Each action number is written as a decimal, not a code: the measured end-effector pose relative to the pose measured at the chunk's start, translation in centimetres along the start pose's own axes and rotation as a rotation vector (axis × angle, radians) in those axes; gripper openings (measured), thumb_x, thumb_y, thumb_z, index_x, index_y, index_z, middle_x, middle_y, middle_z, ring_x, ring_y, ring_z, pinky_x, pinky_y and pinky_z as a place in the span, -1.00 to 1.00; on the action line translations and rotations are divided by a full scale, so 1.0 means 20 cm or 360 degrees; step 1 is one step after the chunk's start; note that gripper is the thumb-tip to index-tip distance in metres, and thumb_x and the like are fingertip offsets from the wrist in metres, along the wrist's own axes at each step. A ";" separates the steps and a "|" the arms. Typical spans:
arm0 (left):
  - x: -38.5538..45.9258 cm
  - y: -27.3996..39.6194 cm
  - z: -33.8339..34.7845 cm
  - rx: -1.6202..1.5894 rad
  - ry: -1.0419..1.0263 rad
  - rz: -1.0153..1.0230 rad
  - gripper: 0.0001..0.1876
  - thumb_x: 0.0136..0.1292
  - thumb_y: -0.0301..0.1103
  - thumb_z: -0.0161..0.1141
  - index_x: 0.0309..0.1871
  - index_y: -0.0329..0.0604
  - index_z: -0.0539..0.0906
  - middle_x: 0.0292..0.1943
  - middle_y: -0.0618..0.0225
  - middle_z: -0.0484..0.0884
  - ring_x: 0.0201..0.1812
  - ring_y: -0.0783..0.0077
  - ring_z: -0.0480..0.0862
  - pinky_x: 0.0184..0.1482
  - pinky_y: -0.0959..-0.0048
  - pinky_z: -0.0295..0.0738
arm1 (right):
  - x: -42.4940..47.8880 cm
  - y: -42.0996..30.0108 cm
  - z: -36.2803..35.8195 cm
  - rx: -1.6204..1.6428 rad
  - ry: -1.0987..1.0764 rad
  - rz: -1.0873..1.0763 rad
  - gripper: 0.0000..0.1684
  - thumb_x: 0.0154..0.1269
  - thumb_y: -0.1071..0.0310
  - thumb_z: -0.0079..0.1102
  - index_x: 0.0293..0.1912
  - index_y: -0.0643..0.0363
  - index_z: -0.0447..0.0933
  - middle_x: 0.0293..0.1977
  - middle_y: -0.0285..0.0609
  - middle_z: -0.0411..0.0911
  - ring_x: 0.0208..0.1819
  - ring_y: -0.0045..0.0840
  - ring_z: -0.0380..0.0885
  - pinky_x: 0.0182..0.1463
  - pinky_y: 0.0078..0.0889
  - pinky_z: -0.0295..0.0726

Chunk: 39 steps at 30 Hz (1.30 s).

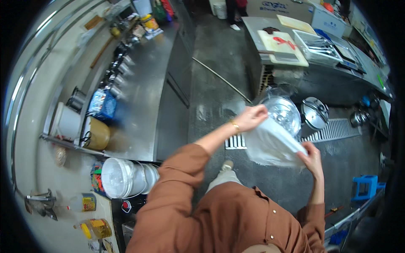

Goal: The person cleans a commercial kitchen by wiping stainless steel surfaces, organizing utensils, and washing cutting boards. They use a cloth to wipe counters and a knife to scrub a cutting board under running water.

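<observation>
Stretched between my two hands is a white plastic bag, its folded rim running down from left to right. My left hand grips the upper left end of that rim; the wrist carries a gold-coloured bracelet. The lower right end sits in my right hand, between thumb and fingers. Just beyond the bag stands a shiny metal pot or bowl with clear plastic film about it, partly hidden by the bag. To its right is a lidded metal pot.
A steel counter runs along the left, with stacked white buckets at its near end. Ahead right, a work table holds a cutting board, a cleaver and a white utensil bin. A pole crosses the floor; a blue stool stands right.
</observation>
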State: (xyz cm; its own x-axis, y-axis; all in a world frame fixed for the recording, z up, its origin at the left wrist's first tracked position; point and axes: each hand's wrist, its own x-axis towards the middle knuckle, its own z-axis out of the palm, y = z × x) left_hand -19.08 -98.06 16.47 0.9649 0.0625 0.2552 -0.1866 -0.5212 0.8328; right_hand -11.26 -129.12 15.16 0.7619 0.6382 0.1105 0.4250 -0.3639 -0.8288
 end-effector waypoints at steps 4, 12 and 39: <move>-0.12 -0.12 -0.32 0.0716 -0.0527 0.0109 -0.66 0.07 -0.04 0.28 -0.30 -0.12 0.54 -0.47 0.20 0.58 -0.38 0.17 0.62 -0.35 0.28 0.48 | 0.32 -0.01 0.09 -0.0838 -0.0722 -0.0074 -0.65 -0.02 0.11 0.38 -0.37 0.21 0.63 -0.40 -0.08 0.58 -0.32 -0.29 0.58 -0.25 -0.26 0.53; -0.20 -0.48 -1.03 0.1249 0.0019 -0.0522 -0.89 -0.01 -0.28 0.26 -0.43 -0.04 0.60 -0.44 0.34 0.61 -0.32 0.19 0.62 -0.31 0.30 0.51 | 1.07 -0.18 0.39 -0.1080 -0.0314 -0.0440 -0.76 0.02 0.14 0.29 -0.43 0.11 0.59 -0.56 -0.14 0.54 -0.39 -0.23 0.57 -0.32 -0.23 0.53; 0.91 -1.60 -2.98 0.0830 -0.0168 -0.0873 -0.73 -0.18 -0.30 0.42 -0.58 -0.32 0.60 -0.66 0.20 0.43 -0.58 0.31 0.40 -0.49 0.39 0.25 | 3.66 -0.39 1.17 0.0194 -0.1098 -0.0355 -0.67 0.09 0.15 0.36 -0.38 0.24 0.58 -0.59 -0.27 0.50 -0.50 -0.60 0.44 -0.38 -0.47 0.41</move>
State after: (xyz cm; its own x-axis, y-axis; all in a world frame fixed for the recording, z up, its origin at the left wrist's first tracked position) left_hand -6.61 -29.53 23.66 0.9114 0.3604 -0.1984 0.4110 -0.7750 0.4801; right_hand 29.85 -63.65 16.79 0.1653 0.9848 -0.0535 0.4463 -0.1231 -0.8864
